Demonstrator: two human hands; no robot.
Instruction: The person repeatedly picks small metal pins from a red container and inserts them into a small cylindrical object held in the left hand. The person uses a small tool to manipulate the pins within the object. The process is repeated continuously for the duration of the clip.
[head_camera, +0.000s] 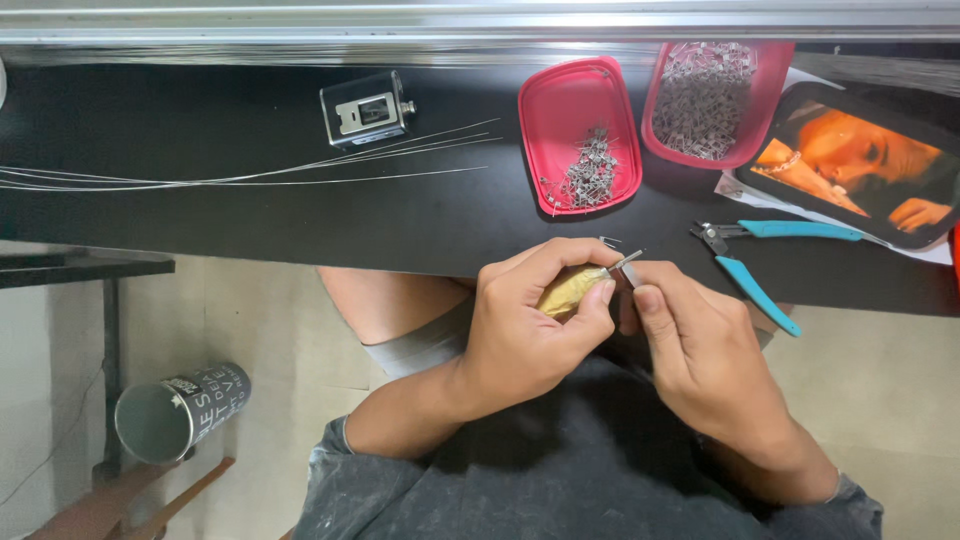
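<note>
My left hand is closed around a small yellow tool handle at the near edge of the black worktable. Its thin metal tip points up and right. My right hand pinches that tip, or a tiny metal piece on it, between thumb and forefinger; which one is too small to tell. Both hands touch at the fingertips just below the table edge, above my lap.
A red lid holds a small pile of tiny metal parts, and a red tub beside it is full of them. Blue-handled cutters lie right of my hands. Long thin wires, a small metal box, a phone and a floor tin are around.
</note>
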